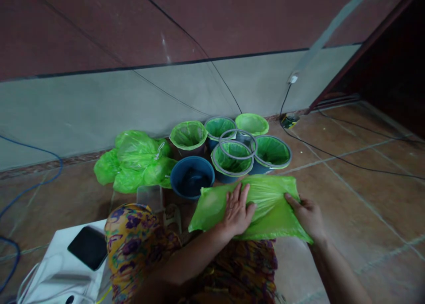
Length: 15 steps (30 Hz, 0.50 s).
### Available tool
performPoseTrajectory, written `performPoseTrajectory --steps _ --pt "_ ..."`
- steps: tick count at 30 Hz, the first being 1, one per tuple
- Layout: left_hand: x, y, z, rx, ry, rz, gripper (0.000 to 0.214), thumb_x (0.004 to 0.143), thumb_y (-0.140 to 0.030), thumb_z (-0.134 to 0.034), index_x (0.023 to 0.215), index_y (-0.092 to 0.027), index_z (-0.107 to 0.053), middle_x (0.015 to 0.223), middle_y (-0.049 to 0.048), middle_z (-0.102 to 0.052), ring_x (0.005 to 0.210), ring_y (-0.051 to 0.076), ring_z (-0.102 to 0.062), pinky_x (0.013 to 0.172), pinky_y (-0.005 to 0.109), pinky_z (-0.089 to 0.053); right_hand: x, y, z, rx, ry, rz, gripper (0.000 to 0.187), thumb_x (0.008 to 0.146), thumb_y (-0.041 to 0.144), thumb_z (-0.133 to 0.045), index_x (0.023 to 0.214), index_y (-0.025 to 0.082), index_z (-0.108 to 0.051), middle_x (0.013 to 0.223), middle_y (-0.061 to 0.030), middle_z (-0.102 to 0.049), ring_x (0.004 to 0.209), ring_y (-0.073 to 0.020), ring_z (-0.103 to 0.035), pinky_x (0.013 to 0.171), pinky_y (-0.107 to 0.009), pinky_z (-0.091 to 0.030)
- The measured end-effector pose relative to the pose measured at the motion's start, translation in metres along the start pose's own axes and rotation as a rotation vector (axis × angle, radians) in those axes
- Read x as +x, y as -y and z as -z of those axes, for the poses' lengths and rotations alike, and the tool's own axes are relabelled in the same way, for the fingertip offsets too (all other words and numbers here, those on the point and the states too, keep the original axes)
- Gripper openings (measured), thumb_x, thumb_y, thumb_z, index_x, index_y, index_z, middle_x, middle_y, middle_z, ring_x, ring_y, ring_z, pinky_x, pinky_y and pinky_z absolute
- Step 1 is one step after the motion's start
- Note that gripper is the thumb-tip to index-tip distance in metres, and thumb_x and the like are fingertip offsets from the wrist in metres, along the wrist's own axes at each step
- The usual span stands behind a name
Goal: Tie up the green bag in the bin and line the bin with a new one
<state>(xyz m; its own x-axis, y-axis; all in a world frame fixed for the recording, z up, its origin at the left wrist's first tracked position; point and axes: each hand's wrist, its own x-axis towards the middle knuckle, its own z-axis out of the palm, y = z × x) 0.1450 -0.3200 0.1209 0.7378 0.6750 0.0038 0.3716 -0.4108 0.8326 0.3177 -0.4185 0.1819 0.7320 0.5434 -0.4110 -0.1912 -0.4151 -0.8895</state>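
Observation:
A green plastic bag (pixel 270 200) is spread fairly flat above my lap, with creases gathering toward its right side. My left hand (pixel 237 210) lies on top of it, fingers stretched out and thumb apart. At the bag's right edge, my right hand (pixel 307 215) pinches the plastic, thumb on top and the other fingers partly hidden. Just beyond the bag stand several small bins lined with green bags, including a blue bin (pixel 272 151). A loose grey ring (pixel 237 131) rests across the bin rims. Left of them sits an unlined blue bin (pixel 192 177).
Puffed green bags (pixel 136 160) lie on the floor to the left, near a clear plastic container (pixel 149 197). A phone (pixel 89 247) rests on a white surface (pixel 59 242) beside my knee. Black cable (pixel 318 149) and blue cable (pixel 33 186) cross the tiles by the wall.

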Motion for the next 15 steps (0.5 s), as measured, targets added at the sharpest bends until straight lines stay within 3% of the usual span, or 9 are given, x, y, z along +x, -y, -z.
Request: performPoseTrajectory --steps 5,11,15 --pt "-0.004 0.011 0.006 0.061 0.029 -0.052 0.069 0.091 -0.045 -0.043 0.151 -0.023 -0.019 0.157 0.0127 -0.022 0.145 0.028 -0.017 0.117 0.053 -0.006 0.001 0.004 0.027 -0.043 -0.148 -0.093 0.023 0.064 0.040 -0.072 0.071 0.018 -0.065 0.055 -0.0051 -0.066 0.043 -0.0240 -0.061 0.039 -0.032 -0.048" --pt "-0.014 0.027 0.009 0.025 0.035 0.002 0.069 0.091 -0.043 -0.044 0.151 -0.021 -0.019 0.156 0.0115 -0.024 0.145 0.027 -0.018 0.118 0.050 -0.006 0.006 -0.003 0.055 -0.024 -0.264 -0.080 0.018 0.071 0.034 -0.069 0.058 0.022 -0.065 0.048 -0.0033 -0.061 0.036 -0.0213 -0.056 0.035 -0.029 -0.038" --pt "-0.020 0.040 0.003 -0.116 0.011 0.045 0.064 0.092 -0.041 -0.042 0.150 -0.020 -0.025 0.155 0.0097 -0.029 0.144 0.024 -0.021 0.119 0.045 -0.010 0.017 -0.019 0.074 0.049 -0.244 -0.037 0.022 0.071 0.035 -0.069 0.052 0.023 -0.066 0.048 -0.0025 -0.062 0.034 -0.0196 -0.055 0.035 -0.028 -0.035"
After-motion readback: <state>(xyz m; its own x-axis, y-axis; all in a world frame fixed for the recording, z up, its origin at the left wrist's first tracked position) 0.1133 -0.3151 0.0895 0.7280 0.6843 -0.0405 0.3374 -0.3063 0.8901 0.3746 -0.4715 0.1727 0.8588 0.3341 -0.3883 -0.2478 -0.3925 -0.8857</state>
